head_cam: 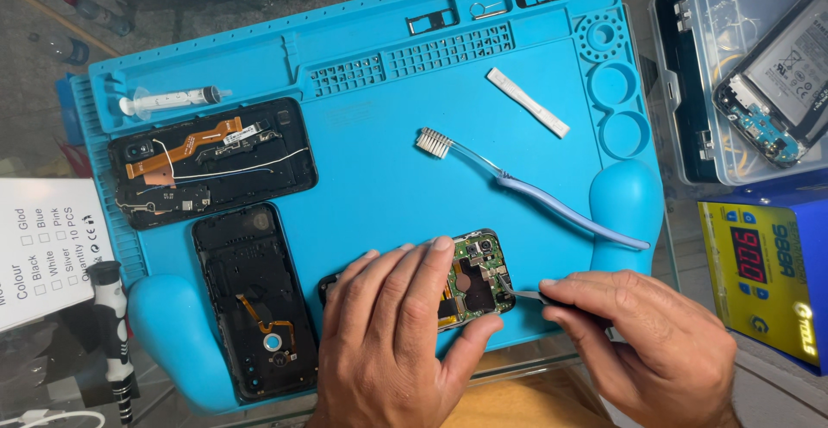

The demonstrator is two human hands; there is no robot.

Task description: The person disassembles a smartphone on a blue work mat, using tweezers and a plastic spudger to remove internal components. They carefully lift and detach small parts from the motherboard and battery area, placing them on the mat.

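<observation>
- The opened phone (473,280) sits at the lower centre of the frame, near the front edge of the blue work mat (379,143), its green circuit board facing up and its camera end pointing to the upper right.
- Left hand (397,342) is spread flat over the phone's lower body, fingers fanned across it and thumb hooked round the near edge. By my reading that pins the phone so it cannot slide while the board is worked on.
- That left hand is not curled into a fist: it presses and cups rather than pinches, palm down on the device.
- Right hand (647,342) comes in from the lower right, thumb and fingers drawn together on a pair of slim metal tweezers (528,294), held low and nearly flat to the mat.
- The tweezers' tip meets the right edge of the board; whether it has anything nipped in it is too small to tell.
- The low pencil-style hold looks chosen for fine control at the board's edge.
- Set aside above, well apart from the hands: a clear-handled toothbrush (517,188) lying diagonally, and a white strip (527,102) further up.
- Left of the frame, a dark frame with orange flex cable (211,160) and a black back cover (254,303) lie parked side by side on the mat.
- A syringe (170,98) rests in the upper-left tray groove.
</observation>
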